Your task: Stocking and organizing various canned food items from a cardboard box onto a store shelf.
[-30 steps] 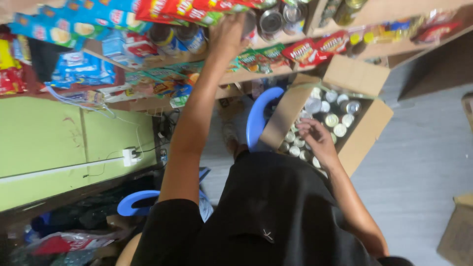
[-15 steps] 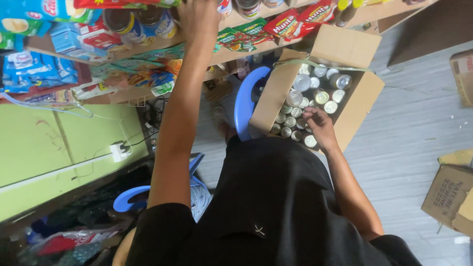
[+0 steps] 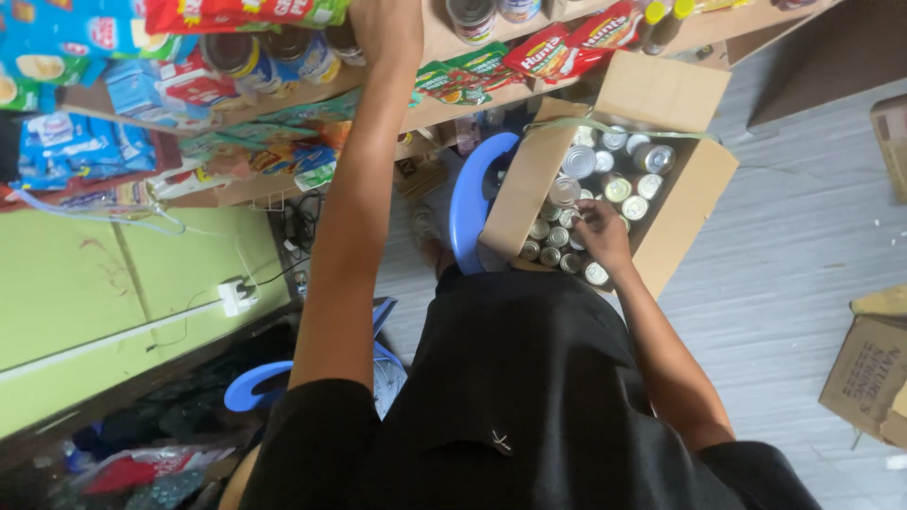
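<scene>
My left hand (image 3: 385, 26) is stretched up to the wooden shelf (image 3: 442, 40), right beside a row of cans (image 3: 248, 52). Its fingers are cut off by the top of the view. My right hand (image 3: 603, 232) is down inside an open cardboard box (image 3: 525, 184) that rests on a blue plastic stool (image 3: 467, 203). The box is full of several small metal cans (image 3: 616, 189) standing upright. The fingers curl over one can near the box's front corner.
Red pouches (image 3: 565, 47) and blue snack packets (image 3: 71, 151) crowd the shelves. A green panel (image 3: 94, 302) with a white power socket (image 3: 232, 295) is at the left. Another blue stool (image 3: 250, 387) stands below, and a closed cardboard box (image 3: 864, 378) sits on the grey floor at the right.
The view has drifted, so the shelf and box sit slightly differently. My left hand stays up at the shelf. My right hand has shifted a little among the cans in the box.
</scene>
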